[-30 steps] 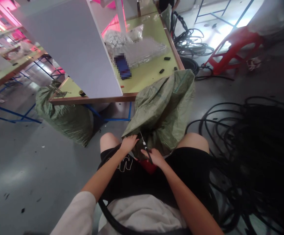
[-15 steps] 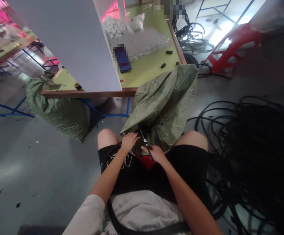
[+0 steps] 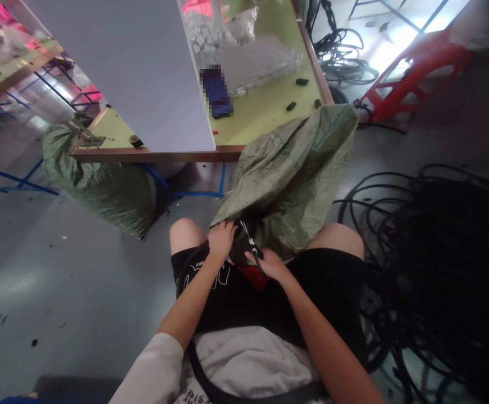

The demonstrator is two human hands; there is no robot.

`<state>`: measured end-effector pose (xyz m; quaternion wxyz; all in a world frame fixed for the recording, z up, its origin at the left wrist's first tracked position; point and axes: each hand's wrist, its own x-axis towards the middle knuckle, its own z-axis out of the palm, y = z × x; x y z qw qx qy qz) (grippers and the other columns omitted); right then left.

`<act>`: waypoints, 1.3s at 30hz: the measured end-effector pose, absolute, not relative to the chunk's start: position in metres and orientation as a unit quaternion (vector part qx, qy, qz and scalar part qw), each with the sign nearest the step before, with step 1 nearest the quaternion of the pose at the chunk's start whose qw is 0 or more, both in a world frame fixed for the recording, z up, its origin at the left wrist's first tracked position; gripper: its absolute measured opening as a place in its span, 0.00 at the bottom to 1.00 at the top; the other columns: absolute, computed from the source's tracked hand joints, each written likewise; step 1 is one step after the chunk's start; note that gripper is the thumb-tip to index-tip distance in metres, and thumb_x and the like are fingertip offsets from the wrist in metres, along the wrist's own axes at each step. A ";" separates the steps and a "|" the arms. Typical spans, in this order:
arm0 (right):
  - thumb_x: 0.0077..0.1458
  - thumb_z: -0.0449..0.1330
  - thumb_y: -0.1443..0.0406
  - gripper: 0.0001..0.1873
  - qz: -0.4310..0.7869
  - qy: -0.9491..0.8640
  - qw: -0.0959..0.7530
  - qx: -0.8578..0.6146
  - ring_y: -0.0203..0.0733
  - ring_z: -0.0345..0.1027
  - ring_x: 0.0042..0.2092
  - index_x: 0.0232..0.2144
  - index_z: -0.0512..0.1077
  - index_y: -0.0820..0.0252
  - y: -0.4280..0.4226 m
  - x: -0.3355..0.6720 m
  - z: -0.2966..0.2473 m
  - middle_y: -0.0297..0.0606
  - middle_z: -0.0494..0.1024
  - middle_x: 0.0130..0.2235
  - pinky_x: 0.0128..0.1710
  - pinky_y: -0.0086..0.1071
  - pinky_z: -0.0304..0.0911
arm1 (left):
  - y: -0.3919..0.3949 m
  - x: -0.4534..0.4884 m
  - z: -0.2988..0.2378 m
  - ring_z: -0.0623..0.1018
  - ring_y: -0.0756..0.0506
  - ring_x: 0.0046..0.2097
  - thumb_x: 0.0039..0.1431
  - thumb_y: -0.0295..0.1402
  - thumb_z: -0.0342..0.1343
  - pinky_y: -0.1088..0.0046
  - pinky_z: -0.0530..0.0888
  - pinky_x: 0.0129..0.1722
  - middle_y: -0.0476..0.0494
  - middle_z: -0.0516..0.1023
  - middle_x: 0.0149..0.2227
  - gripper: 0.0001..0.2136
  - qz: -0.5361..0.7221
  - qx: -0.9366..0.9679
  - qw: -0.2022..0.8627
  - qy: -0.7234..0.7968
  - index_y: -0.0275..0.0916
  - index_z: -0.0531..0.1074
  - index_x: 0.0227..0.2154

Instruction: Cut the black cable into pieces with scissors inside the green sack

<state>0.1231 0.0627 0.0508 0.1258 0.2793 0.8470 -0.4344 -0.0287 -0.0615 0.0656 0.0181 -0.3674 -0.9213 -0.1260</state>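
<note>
I sit with a green woven sack (image 3: 288, 174) standing between my knees. My left hand (image 3: 221, 240) lies at the sack's open mouth with its fingers curled over a black cable. My right hand (image 3: 269, 264) is closed on a pair of red-handled scissors (image 3: 253, 264), whose thin blades point up toward the sack's mouth. A black cable (image 3: 193, 365) runs across my lap and up to my hands. The cable's end is hidden by my fingers.
A yellow-green table (image 3: 265, 115) with a white panel (image 3: 130, 67) stands ahead, carrying plastic trays and small black parts. A second green sack (image 3: 101, 188) lies under its left end. A large heap of black cable (image 3: 446, 258) fills the floor at right. A red stool (image 3: 412, 67) is beyond.
My view has shifted slightly. My left hand has slid a little up toward the sack's mouth. The right hand and scissors stay almost where they were.
</note>
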 end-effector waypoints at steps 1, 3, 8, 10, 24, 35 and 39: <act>0.52 0.52 0.40 0.31 -0.441 0.844 0.136 0.273 0.45 0.72 0.37 0.31 0.74 0.63 0.062 0.123 0.051 0.45 0.77 0.34 0.33 0.29 0.59 | -0.062 -0.028 0.066 0.75 0.42 0.40 0.67 0.42 0.44 0.67 0.70 0.40 0.40 0.75 0.40 0.16 -0.126 -0.362 0.011 -0.924 0.42 0.69 0.50; 0.52 0.53 0.40 0.31 -0.454 0.835 0.154 0.271 0.45 0.72 0.36 0.31 0.74 0.63 0.061 0.122 0.052 0.45 0.78 0.33 0.32 0.29 0.59 | -0.062 -0.027 0.065 0.76 0.43 0.40 0.66 0.41 0.46 0.69 0.70 0.40 0.41 0.75 0.40 0.15 -0.146 -0.370 -0.009 -0.917 0.41 0.69 0.49; 0.53 0.53 0.41 0.30 -0.514 0.804 0.141 0.264 0.44 0.73 0.35 0.33 0.75 0.63 0.059 0.121 0.057 0.44 0.79 0.33 0.32 0.29 0.61 | -0.061 -0.027 0.057 0.73 0.43 0.44 0.62 0.31 0.53 0.68 0.70 0.45 0.41 0.74 0.39 0.08 -0.191 -0.438 -0.030 -0.878 0.36 0.70 0.42; 0.54 0.53 0.41 0.30 -0.536 0.788 0.150 0.263 0.42 0.72 0.31 0.30 0.75 0.62 0.059 0.122 0.058 0.42 0.78 0.29 0.31 0.28 0.61 | -0.060 -0.026 0.057 0.72 0.43 0.44 0.61 0.30 0.53 0.67 0.70 0.46 0.42 0.73 0.39 0.08 -0.183 -0.458 -0.037 -0.869 0.36 0.70 0.42; 0.53 0.56 0.43 0.27 -0.431 0.843 0.086 0.309 0.43 0.72 0.36 0.31 0.74 0.62 0.061 0.119 0.057 0.45 0.77 0.35 0.31 0.28 0.59 | -0.068 -0.018 0.073 0.77 0.45 0.38 0.67 0.43 0.42 0.71 0.70 0.36 0.42 0.77 0.41 0.17 -0.098 -0.419 -0.059 -0.901 0.42 0.70 0.50; 0.50 0.54 0.38 0.32 -0.469 0.819 0.099 0.315 0.44 0.72 0.31 0.24 0.75 0.62 0.066 0.125 0.064 0.43 0.77 0.26 0.28 0.29 0.58 | -0.063 -0.026 0.067 0.74 0.42 0.44 0.65 0.38 0.48 0.65 0.67 0.45 0.41 0.77 0.42 0.14 -0.120 -0.440 0.019 -0.890 0.43 0.73 0.48; 0.49 0.56 0.39 0.32 -0.490 0.809 0.093 0.310 0.44 0.73 0.32 0.28 0.76 0.63 0.066 0.122 0.060 0.44 0.78 0.28 0.30 0.29 0.60 | -0.064 -0.024 0.071 0.73 0.41 0.46 0.65 0.36 0.49 0.64 0.67 0.47 0.40 0.76 0.42 0.14 -0.122 -0.438 0.010 -0.891 0.44 0.73 0.49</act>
